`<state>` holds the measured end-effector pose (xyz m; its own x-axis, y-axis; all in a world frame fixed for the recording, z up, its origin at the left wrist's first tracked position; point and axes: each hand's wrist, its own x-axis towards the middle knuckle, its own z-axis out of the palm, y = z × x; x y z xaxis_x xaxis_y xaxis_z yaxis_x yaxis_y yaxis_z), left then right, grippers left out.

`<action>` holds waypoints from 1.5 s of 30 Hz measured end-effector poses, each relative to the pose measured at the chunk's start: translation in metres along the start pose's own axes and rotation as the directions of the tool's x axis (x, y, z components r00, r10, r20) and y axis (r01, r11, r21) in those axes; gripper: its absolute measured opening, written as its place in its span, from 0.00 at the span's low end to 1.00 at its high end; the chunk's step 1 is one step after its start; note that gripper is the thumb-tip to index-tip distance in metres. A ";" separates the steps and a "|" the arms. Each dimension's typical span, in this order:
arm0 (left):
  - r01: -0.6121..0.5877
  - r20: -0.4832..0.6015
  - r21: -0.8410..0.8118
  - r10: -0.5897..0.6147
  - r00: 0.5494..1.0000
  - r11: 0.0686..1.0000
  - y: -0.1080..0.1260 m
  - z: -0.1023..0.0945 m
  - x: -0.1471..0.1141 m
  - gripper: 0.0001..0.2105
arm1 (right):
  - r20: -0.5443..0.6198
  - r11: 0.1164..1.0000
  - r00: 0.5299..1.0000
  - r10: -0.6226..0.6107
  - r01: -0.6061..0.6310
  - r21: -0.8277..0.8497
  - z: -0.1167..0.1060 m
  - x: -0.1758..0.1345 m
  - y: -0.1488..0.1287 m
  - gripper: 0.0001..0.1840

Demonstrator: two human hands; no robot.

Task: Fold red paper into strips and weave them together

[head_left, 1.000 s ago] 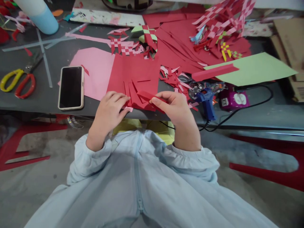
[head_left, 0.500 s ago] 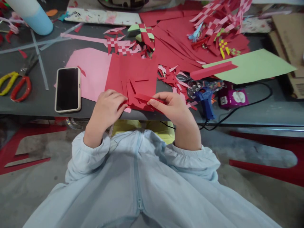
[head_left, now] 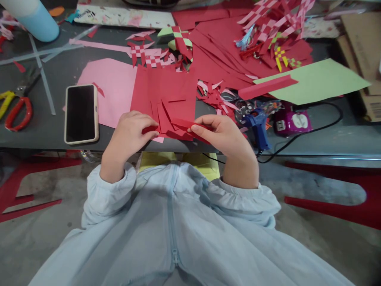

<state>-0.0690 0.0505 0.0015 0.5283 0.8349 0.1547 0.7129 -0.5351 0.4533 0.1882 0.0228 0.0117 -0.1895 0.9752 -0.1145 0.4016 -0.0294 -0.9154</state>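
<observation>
My right hand pinches a narrow folded red paper strip between thumb and fingertips. My left hand is curled at the near left of the same spot, with a bit of red paper strip between its thumb and fingers, partly hidden. Under and between the hands lies a red paper sheet. Several loose red strips rest on it, near its lower edge. A small pink scrap pokes out below my left thumb.
Left lie a phone, pink paper and scissors. Right are paper scraps, a blue glue gun with a black cord, a purple box and green paper. Woven checkered pieces pile up at the back.
The thumb and fingertips of my left hand have parted slightly, and that hand has shifted a little left. My right hand has moved slightly right, still gripping the red strip. The view has shifted slightly.
</observation>
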 end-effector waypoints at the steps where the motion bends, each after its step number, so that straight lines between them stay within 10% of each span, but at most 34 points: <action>1: -0.003 -0.003 -0.009 0.003 1.000 1.000 -0.001 0.000 0.001 0.09 | 0.012 1.000 1.000 -0.011 0.011 -0.018 0.000 0.000 0.000 0.13; 16: 0.096 -0.023 -0.022 -0.097 0.995 0.995 0.002 -0.003 0.011 0.13 | 0.299 0.898 0.947 -0.117 0.229 -0.375 0.021 0.042 -0.022 0.11; 45: 0.154 -0.145 0.006 -0.152 0.978 0.988 0.014 -0.019 -0.016 0.05 | 0.365 0.795 0.930 -0.042 0.253 -0.551 0.029 0.067 -0.030 0.12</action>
<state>-0.0757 0.0323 0.0222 0.3414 0.9161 0.2102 0.7887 -0.4009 0.4661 0.1379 0.0829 0.0205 -0.5206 0.8279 -0.2088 0.7651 0.3438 -0.5444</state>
